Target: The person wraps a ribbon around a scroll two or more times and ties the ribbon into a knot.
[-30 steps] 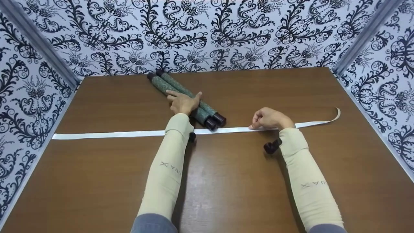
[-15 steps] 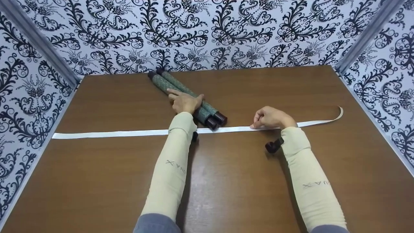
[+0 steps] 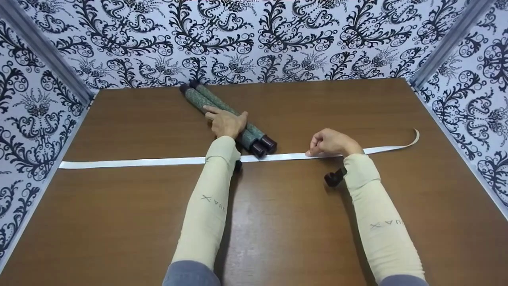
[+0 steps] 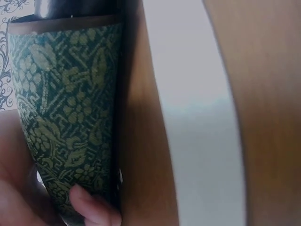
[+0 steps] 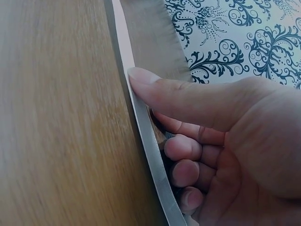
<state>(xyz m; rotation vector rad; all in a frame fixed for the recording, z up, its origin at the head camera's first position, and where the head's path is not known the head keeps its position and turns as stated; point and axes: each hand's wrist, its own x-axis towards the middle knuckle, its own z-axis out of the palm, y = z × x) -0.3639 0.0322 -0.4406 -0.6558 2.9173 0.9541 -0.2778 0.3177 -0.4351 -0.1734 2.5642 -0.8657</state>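
Two green patterned scroll rolls with dark end knobs lie side by side on a slant, the nearer roll [image 3: 196, 101] against the farther roll [image 3: 214, 98]. My left hand [image 3: 227, 122] lies across them with its fingers curled around; in the left wrist view a fingertip shows on the brocade [image 4: 70, 99]. A long white ribbon [image 3: 135, 163] runs flat across the table, passing the scrolls' near knobs and beneath my left wrist. My right hand [image 3: 334, 142] pinches the ribbon [image 5: 149, 136] between thumb and forefinger, its other fingers curled in. The forefinger's tip is hidden behind the ribbon.
The brown wooden table [image 3: 278, 222] meets a black-and-white patterned wall [image 3: 254, 43] at the back, with similar walls on both sides. The ribbon's right end [image 3: 416, 137] curls up off the tabletop. A dark wrist camera [image 3: 334, 178] sits beside the right cuff.
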